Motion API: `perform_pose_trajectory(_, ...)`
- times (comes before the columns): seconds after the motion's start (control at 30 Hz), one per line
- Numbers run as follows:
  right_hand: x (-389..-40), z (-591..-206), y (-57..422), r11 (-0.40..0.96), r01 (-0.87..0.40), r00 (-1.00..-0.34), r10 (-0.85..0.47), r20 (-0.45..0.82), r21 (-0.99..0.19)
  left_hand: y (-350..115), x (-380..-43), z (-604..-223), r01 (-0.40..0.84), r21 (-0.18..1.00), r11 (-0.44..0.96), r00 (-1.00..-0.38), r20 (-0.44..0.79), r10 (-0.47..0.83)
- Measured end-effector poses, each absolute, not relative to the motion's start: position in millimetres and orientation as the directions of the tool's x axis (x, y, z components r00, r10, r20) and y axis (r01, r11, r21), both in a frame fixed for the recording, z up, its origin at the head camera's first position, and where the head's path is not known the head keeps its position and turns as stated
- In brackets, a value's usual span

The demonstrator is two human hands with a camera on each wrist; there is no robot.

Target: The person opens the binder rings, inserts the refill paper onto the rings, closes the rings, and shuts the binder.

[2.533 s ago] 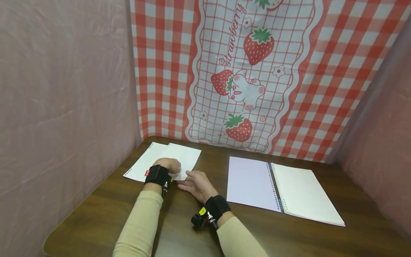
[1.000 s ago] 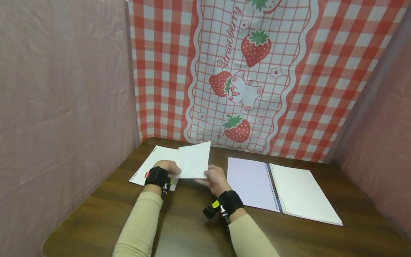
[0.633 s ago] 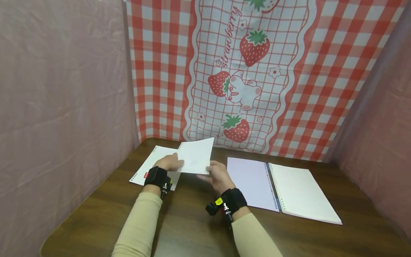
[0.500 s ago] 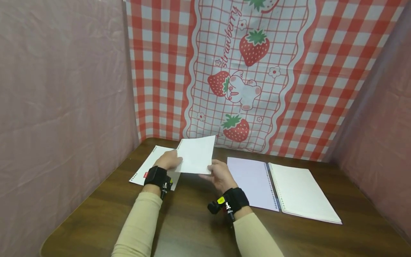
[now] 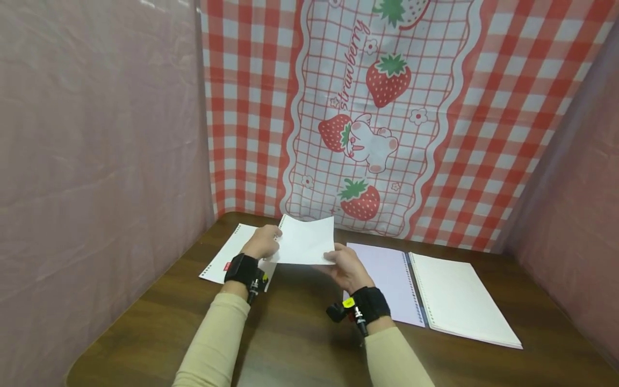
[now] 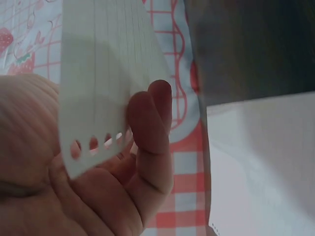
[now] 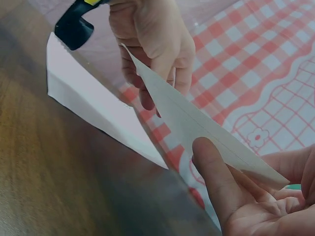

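Note:
Both hands hold a white loose-leaf sheet (image 5: 306,242) above the table, slightly bowed. My left hand (image 5: 263,242) pinches it at its punched left edge; in the left wrist view the paper (image 6: 98,64) shows faint lines and a row of holes near the curled fingers (image 6: 152,142). My right hand (image 5: 349,266) grips the near right corner, with the thumb (image 7: 209,160) on one face and the other fingers behind it. Below and left, another punched sheet (image 5: 224,262) lies flat on the table, partly hidden by the left hand and wrist strap.
To the right lies an open spiral notebook, with a pale lilac cover (image 5: 382,269) on the left and a stack of cream pages (image 5: 464,295) on the right. The brown wooden table (image 5: 290,333) ends at a red checked strawberry cloth (image 5: 251,134) behind. Pinkish curtains (image 5: 101,161) hang at the sides.
The sheet that lay over the other one has been lifted and shifted right. My right hand has taken hold of its corner, and my left hand has slid up along the punched edge.

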State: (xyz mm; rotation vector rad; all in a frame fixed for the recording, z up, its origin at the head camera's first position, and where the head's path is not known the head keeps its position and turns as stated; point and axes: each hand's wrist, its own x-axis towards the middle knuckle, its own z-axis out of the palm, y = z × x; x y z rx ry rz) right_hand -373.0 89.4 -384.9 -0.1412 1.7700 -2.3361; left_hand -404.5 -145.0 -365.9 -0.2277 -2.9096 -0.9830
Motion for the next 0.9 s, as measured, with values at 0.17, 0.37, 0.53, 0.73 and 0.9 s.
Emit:
perform_pose_trajectory(0.17,-380.0,-377.8,102.0,-0.238,0.109,-0.977,-0.205,-0.060,-0.965,-137.7,-405.5,-357.6,0.236,0.612,0.755,-0.972,0.159,0.175)
perform_pose_trajectory(0.37,-383.0,-374.3,114.7,-0.214,0.135,-0.982,-0.160,-0.102,-0.968,-129.1,-402.2,-354.4,0.265,0.622,0.737,-0.964,0.147,0.222)
perform_pose_trajectory(0.53,-385.0,-376.8,120.8,-0.165,0.116,-0.989,-0.106,-0.099,-0.980,-120.7,-400.3,-357.1,0.305,0.603,0.737,-0.952,0.181,0.246)
perform_pose_trajectory(0.73,-385.0,-385.1,135.1,-0.085,0.117,-0.992,-0.067,-0.112,-0.990,-106.9,-397.8,-365.8,0.351,0.591,0.726,-0.936,0.186,0.300)
perform_pose_trajectory(0.9,-384.8,-387.9,151.5,-0.080,0.116,-0.992,-0.067,-0.111,-0.990,-98.3,-395.1,-371.3,0.364,0.606,0.707,-0.927,0.163,0.338)
